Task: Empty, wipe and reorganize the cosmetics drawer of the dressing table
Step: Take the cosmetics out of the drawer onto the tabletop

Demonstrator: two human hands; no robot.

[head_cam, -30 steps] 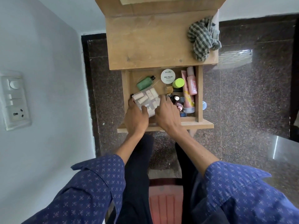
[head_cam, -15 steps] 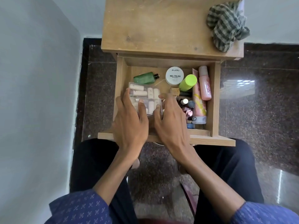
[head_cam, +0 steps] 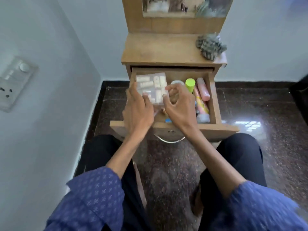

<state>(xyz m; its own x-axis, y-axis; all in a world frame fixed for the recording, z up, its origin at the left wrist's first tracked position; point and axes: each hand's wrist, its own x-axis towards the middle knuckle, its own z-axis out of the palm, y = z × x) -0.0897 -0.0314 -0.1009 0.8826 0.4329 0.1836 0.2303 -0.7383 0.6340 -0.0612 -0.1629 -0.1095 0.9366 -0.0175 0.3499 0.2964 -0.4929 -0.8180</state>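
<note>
The wooden drawer [head_cam: 214, 97] of the dressing table stands pulled out in front of me. A clear plastic case of pale sticks [head_cam: 152, 86] is raised above the drawer's left half. My left hand [head_cam: 138, 109] grips its left and near edge, and my right hand [head_cam: 179, 104] pinches its right edge with curled fingers. Still in the drawer lie a lime-capped bottle [head_cam: 190, 84], a pink bottle [head_cam: 202, 91], a yellow-pink tube [head_cam: 201, 104] and a white round jar [head_cam: 176, 83], partly hidden by my right hand. The frame is blurred.
A checked cloth [head_cam: 210, 46] lies bunched on the tabletop [head_cam: 158, 50] at the right, below a mirror [head_cam: 183, 5]. A wall with a switch plate [head_cam: 15, 82] stands close on the left. My knees sit under the drawer front with its metal handle [head_cam: 170, 140]; dark polished floor lies around.
Both hands have taken hold of the clear case and lifted it up and back out of the drawer's front-left. My head has tilted up, showing the mirror.
</note>
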